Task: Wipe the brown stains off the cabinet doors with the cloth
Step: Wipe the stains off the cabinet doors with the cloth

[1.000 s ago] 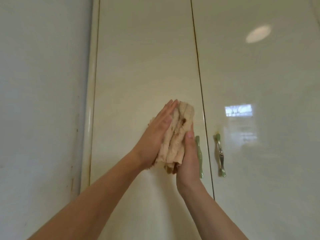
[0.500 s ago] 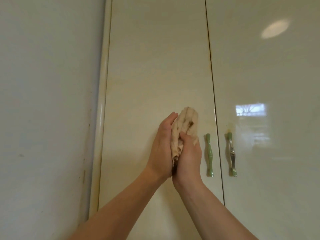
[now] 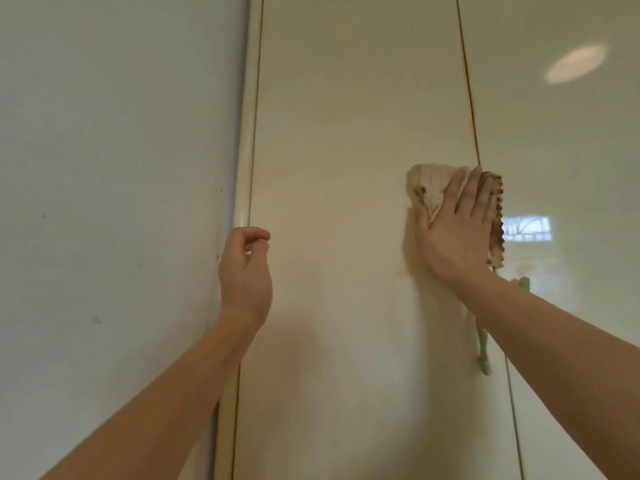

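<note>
My right hand (image 3: 455,226) lies flat on a beige cloth (image 3: 427,187) with brown-stained edges, pressing it against the glossy cream left cabinet door (image 3: 346,133) right by the seam to the right cabinet door (image 3: 571,150). A faint brownish smear shows just left of and below my palm. My left hand (image 3: 246,271) hangs free near the door's left edge, fingers loosely curled with nothing in them. The cloth's right edge overlaps the seam.
A pale grey-green wall (image 3: 114,202) meets the cabinet's rounded corner post (image 3: 247,133) on the left, with small dark specks along it. A green door handle (image 3: 483,348) shows partly under my right forearm; a second handle tip (image 3: 524,283) sits beside it.
Both hands held the folded cloth together before. My left hand has let go and moved left; my right hand has spread the cloth flat on the door, higher and to the right.
</note>
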Tool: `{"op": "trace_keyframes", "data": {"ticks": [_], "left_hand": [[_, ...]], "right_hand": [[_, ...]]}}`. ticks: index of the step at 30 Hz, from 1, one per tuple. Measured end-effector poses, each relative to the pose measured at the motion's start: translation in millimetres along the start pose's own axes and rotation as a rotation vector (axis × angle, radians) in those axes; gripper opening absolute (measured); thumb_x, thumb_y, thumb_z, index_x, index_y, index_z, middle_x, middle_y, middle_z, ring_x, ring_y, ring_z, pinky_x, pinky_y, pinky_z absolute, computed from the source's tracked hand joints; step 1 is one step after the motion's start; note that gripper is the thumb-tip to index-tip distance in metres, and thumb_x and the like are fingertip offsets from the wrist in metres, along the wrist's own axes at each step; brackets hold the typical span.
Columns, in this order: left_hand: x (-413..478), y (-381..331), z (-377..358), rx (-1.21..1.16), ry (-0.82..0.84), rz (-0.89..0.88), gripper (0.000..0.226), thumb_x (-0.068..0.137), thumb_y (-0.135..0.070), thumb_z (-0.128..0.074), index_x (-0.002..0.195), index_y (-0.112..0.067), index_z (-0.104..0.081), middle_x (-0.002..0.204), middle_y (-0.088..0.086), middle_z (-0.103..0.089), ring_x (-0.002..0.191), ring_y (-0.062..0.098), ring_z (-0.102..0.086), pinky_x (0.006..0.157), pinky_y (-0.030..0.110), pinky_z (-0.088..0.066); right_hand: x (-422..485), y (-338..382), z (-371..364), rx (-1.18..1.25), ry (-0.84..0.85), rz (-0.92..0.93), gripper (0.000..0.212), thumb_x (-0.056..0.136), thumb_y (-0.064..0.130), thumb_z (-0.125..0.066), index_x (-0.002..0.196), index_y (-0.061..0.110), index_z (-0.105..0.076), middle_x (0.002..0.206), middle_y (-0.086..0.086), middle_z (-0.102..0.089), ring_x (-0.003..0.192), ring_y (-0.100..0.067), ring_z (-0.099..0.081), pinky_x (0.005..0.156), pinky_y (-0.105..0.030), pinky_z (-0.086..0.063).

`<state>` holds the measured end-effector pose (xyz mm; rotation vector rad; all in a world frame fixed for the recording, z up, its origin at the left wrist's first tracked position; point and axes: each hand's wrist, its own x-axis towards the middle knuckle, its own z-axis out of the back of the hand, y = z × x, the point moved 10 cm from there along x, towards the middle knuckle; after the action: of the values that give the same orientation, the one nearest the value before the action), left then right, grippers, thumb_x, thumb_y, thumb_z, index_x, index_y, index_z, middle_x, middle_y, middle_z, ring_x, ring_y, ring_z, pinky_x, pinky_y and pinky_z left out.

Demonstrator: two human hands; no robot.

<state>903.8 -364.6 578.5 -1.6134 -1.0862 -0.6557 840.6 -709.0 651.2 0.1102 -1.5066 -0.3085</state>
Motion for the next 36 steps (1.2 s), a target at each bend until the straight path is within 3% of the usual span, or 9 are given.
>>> {"op": "trace_keyframes", "data": {"ticks": [5,9,11,14,16,23,27,31,36], "left_hand": [[6,1,39,0.042,-0.028,-0.063,0.021,0.100,-0.007,-0.045,0.096,-0.017,-0.063,0.097,-0.001,-0.064,0.087,0.010,-0.059,0.076,0.019,-0.046],[3,4,57,0.068,-0.020,-0.090,0.028,0.100,-0.006,-0.047,0.088,-0.025,-0.063,0.094,0.000,-0.065,0.086,0.009,-0.059,0.075,0.017,-0.045],[-2,5,60,0.083,-0.012,-0.087,0.029,0.100,-0.006,-0.047,0.085,-0.026,-0.062,0.091,-0.002,-0.064,0.082,0.007,-0.059,0.074,0.015,-0.044],[-13,14,49,0.102,0.039,-0.041,0.027,0.100,-0.007,-0.048,0.086,-0.024,-0.063,0.088,-0.003,-0.062,0.075,0.001,-0.056,0.070,0.013,-0.042],[-17,22,38,0.081,0.073,-0.003,0.026,0.100,-0.008,-0.048,0.086,-0.022,-0.063,0.089,-0.004,-0.063,0.074,-0.002,-0.056,0.072,0.017,-0.043],[-22,27,-25,0.018,0.163,-0.015,0.022,0.097,-0.008,-0.048,0.086,-0.019,-0.064,0.092,-0.002,-0.066,0.080,0.009,-0.058,0.075,0.023,-0.045],[-36,18,-64,-0.043,0.229,-0.041,0.025,0.099,-0.006,-0.048,0.087,-0.020,-0.064,0.093,-0.004,-0.065,0.081,0.009,-0.059,0.077,0.027,-0.046],[-49,3,-88,-0.074,0.280,-0.087,0.025,0.099,-0.005,-0.047,0.087,-0.019,-0.064,0.095,-0.004,-0.066,0.081,0.008,-0.059,0.078,0.025,-0.048],[-61,-7,-107,-0.098,0.319,-0.104,0.027,0.099,-0.002,-0.047,0.086,-0.019,-0.064,0.096,-0.001,-0.066,0.079,0.007,-0.058,0.078,0.022,-0.047]], "right_hand": [[-36,130,-44,0.019,0.091,0.314,0.073,0.105,0.056,-0.013,0.165,0.015,-0.006,0.172,-0.016,0.001,0.159,-0.035,0.004,0.129,-0.047,0.002],[-172,249,-101,0.089,0.344,0.747,0.064,0.108,0.046,-0.021,0.164,0.016,-0.008,0.172,-0.011,-0.003,0.157,-0.030,0.012,0.127,-0.042,0.014],[-250,257,-116,0.088,0.374,0.905,0.065,0.107,0.043,-0.029,0.163,0.014,-0.016,0.171,-0.012,-0.010,0.157,-0.031,0.008,0.128,-0.045,0.011],[-344,221,-123,0.002,0.448,1.194,0.067,0.104,0.043,-0.037,0.164,0.020,-0.017,0.172,-0.008,-0.006,0.159,-0.032,-0.003,0.129,-0.046,-0.007],[-346,196,-113,-0.017,0.458,1.314,0.065,0.104,0.043,-0.037,0.163,0.021,-0.021,0.172,-0.005,-0.011,0.159,-0.028,-0.007,0.130,-0.042,-0.003],[-99,101,-44,-0.093,0.253,0.690,0.063,0.106,0.041,-0.017,0.164,0.017,-0.016,0.172,-0.006,-0.009,0.160,-0.023,-0.004,0.129,-0.042,-0.009],[-38,40,-14,-0.166,0.309,0.682,0.065,0.105,0.044,-0.009,0.165,0.019,-0.004,0.173,-0.003,0.003,0.159,-0.019,0.008,0.130,-0.040,-0.002],[-25,-31,14,-0.211,0.388,0.775,0.062,0.108,0.044,-0.015,0.164,0.024,0.003,0.173,0.002,0.009,0.158,-0.014,0.013,0.129,-0.035,0.005],[-11,-78,37,-0.153,0.373,0.684,0.061,0.109,0.040,-0.020,0.164,0.022,0.000,0.173,0.003,0.007,0.158,-0.013,0.012,0.126,-0.026,0.010]]}}
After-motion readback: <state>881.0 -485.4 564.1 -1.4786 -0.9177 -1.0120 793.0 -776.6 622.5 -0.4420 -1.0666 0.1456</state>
